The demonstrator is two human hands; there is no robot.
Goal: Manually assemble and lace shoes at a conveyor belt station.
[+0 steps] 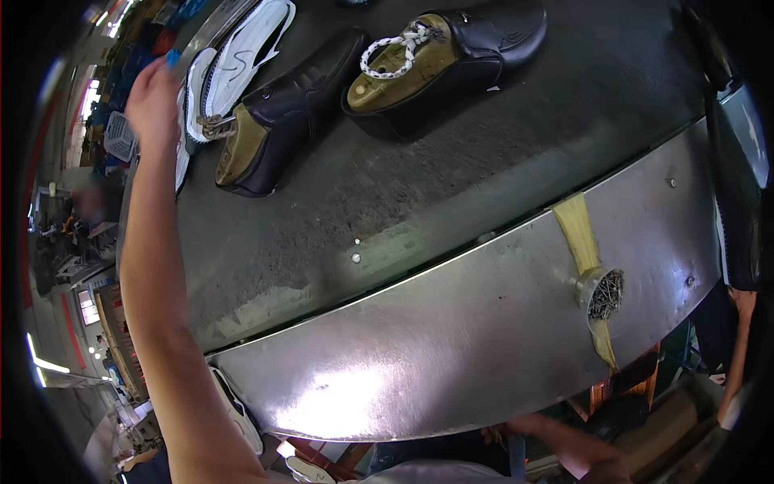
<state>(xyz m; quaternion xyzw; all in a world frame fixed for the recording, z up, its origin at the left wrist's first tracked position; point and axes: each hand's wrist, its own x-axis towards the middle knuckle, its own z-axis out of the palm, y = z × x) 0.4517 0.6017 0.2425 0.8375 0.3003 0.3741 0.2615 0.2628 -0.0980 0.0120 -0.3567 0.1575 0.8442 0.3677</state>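
Left of the nearer black shoe (298, 95) lie white soles (231, 79), long axes slanting away rightward; farther left of that shoe, the left hand (153, 105) is closer, fingers curled, grip unclear; the right hand (520, 425), well nearward of it, is partly hidden, hold unclear.

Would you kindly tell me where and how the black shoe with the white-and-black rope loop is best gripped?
Probably by the heel of the black shoe, gripped across both sides from the near left: its toe points away to the right, and the rope loop lies over the olive last, leaving the heel's near wall bare.
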